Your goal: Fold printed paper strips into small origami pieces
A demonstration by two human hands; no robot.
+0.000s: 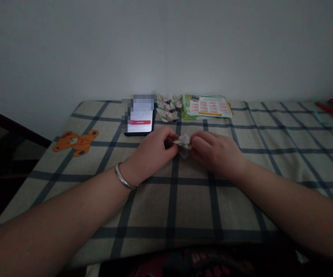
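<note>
While a flat orange bear figure (pixel 75 142) is lying near the left edge of the grey-and-navy checked cloth (pixel 195 207), a black lit-screened phone (pixel 140 115) is resting by the pale wall (pixel 97 50). Left hand (pixel 154 148) and right hand (pixel 216 154) are pinching a small folded printed paper (pixel 183 141) mid-cloth; beyond, folded paper pieces (pixel 168 116) and stacked green-and-white cards (pixel 209 106) are lying. Cloth is spreading rightward.

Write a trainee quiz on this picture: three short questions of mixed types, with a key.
1. Which wrist wears the metal bangle? A) left B) right
2. True or false: the screen of the phone is dark.
3. What do the left hand and the right hand hold between them?

Key:
1. A.
2. False; it is lit.
3. A small folded piece of printed paper.
</note>
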